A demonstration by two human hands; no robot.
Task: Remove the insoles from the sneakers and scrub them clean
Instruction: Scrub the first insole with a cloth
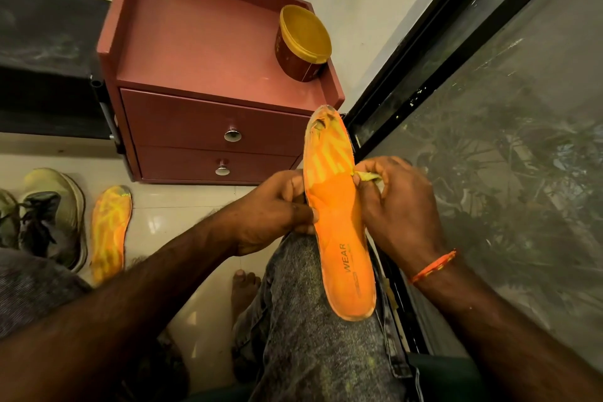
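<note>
Orange foam insole (339,238) printed "WEAR" rests lengthwise on a grey-jeaned knee (310,320); left hand (274,209) grips its edge, right hand (396,206) pinches a small yellowish cloth scrap (368,177) against it. Second orange insole (109,232) lies on the tiled floor (182,222) beside pale sneakers (52,219).

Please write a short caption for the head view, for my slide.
Both hands hold an orange insole over the knee; the right hand pinches a small cloth against its edge.
</note>
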